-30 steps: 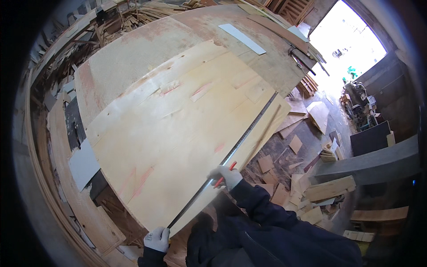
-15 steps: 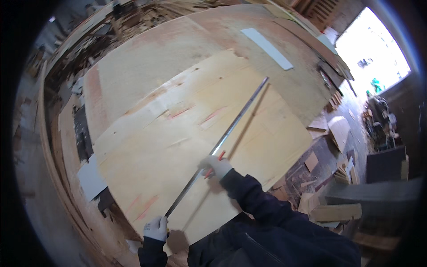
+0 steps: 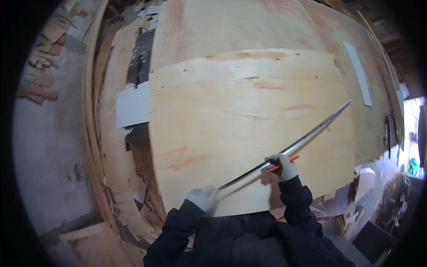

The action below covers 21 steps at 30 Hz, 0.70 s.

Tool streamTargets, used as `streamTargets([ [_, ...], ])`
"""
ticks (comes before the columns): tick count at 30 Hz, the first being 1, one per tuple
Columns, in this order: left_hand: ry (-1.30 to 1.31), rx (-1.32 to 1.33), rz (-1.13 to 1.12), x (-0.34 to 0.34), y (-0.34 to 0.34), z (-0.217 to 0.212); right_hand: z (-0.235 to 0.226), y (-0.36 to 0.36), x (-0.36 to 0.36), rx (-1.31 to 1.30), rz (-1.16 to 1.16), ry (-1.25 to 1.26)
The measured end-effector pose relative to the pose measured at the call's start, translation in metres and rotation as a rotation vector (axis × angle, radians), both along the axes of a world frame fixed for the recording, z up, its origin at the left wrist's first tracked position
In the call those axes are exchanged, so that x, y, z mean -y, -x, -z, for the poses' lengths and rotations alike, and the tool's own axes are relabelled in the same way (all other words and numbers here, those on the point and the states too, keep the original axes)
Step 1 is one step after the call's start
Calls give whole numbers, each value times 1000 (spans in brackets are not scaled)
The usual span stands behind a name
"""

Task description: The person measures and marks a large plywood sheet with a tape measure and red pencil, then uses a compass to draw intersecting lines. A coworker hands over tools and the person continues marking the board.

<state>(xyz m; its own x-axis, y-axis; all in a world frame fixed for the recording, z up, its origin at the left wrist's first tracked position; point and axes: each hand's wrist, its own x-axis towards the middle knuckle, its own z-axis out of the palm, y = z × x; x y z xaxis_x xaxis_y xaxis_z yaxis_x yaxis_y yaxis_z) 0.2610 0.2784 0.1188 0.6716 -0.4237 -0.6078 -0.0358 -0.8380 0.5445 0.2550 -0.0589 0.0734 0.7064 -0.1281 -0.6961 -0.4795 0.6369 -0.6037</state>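
Note:
My left hand (image 3: 202, 198), in a white glove, is closed at the near end of a tape measure; its case is hidden in the glove. From there the long silvery blade (image 3: 315, 129) runs obliquely away to the right, just above a pale plywood sheet (image 3: 213, 120), on which its shadow falls. My gloved right hand (image 3: 284, 168) is closed around a red pencil (image 3: 290, 162) and meets the blade partway along. Whether the blade's far tip touches the sheet cannot be told. Reddish marks show on the plywood.
Under the plywood lies a larger, worn board (image 3: 240, 26). A narrow white strip (image 3: 358, 73) rests on it at the right. White offcuts (image 3: 133, 106), dark pieces and long timber line the left side. Scrap wood (image 3: 365, 183) lies at the right, near a bright opening.
The view has swung, so the sheet now sits straighter and the blade slants at a shallower angle. Both hands still hold the tape measure and pencil; the blade's shadow lies closer to it.

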Motion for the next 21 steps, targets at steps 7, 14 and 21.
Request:
streamTargets([
  [7,211,355,116,-11,-30,19,-11,-8,-1,-162,97,59],
  [14,111,129,270,-54,-38,1,-1,23,-11,24,135,236],
  [21,126,203,302,-62,15,14,8,72,5,77,187,201],
])
